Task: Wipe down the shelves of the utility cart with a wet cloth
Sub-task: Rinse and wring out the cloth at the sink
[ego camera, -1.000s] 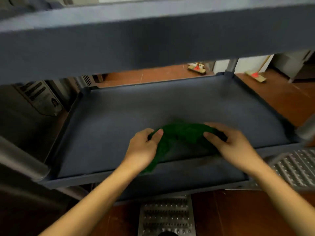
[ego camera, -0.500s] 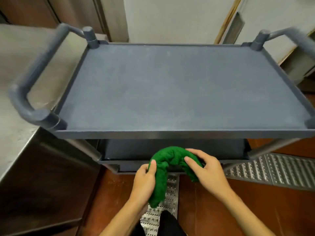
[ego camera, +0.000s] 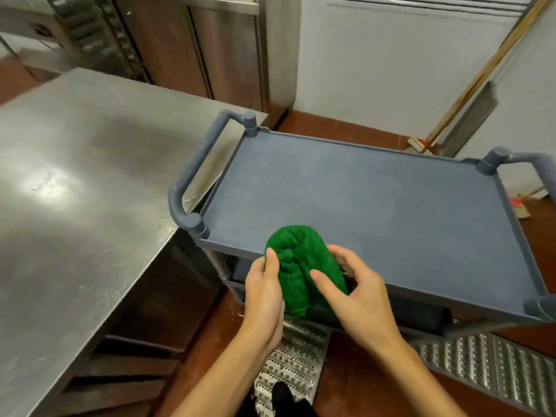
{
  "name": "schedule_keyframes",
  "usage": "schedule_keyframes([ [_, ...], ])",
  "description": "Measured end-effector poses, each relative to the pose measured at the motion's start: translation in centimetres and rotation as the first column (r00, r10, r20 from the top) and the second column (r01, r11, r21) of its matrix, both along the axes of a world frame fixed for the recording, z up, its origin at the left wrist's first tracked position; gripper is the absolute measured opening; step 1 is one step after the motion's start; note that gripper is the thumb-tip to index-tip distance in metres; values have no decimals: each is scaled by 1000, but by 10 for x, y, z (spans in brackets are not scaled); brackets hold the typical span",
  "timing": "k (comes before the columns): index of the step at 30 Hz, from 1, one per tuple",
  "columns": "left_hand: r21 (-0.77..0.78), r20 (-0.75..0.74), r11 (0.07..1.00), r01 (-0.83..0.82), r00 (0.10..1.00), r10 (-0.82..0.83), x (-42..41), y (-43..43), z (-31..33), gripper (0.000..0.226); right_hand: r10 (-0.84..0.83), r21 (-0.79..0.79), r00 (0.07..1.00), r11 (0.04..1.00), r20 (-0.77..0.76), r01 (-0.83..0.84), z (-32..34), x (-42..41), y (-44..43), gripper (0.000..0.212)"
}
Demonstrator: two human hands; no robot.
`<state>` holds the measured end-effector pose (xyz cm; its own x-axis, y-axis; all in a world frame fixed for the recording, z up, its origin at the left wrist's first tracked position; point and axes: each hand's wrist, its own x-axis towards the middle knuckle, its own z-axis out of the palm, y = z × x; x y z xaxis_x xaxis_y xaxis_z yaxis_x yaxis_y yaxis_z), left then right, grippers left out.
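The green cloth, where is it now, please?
Head view, lower centre: left hand and right hand hold the green cloth over the top shelf, near edge.

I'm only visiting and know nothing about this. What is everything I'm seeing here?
utility cart: one, grey-blue, centre right, beside the table
cart handles: two, grey, one at each end of the cart
green cloth: one, bunched, held at the cart's near edge
steel table: one, silver, left
steel cabinet: one, silver, back left
brooms: at least two, wooden handles, by the right wall
floor grates: two, silver, in the red-brown floor
left hand: one, grips the cloth's left side
right hand: one, grips the cloth's right side
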<state>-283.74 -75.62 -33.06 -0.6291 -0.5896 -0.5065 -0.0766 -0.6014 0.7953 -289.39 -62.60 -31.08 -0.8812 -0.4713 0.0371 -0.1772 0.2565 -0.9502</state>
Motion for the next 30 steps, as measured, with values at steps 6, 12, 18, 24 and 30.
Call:
schedule_keyframes([
  [6, 106, -184, 987, -118, 974, 136, 35, -24, 40, 53, 219, -46, 975, 974, -46, -221, 45, 15, -32, 37],
  [12, 6, -305, 978, -207, 931, 199, 90, -46, 75, 74, 475, -64, 874, 873, -104, -483, 69, 55, -78, 54],
  [18, -190, -258, 892, -409, 898, 357, 167, -62, 101, 80, 740, -98, 653, 647, -160, -756, 88, 118, -116, 68],
  [24, -218, -241, 757, -616, 785, 570, 274, -72, 108, 69, 940, -177, 342, 333, -21, -926, 97, 196, -143, 72],
  [30, -224, -238, 613, -757, 653, 719, 394, -55, 110, 67, 957, -257, 290, 273, -29, -927, 101, 311, -149, 59],
])
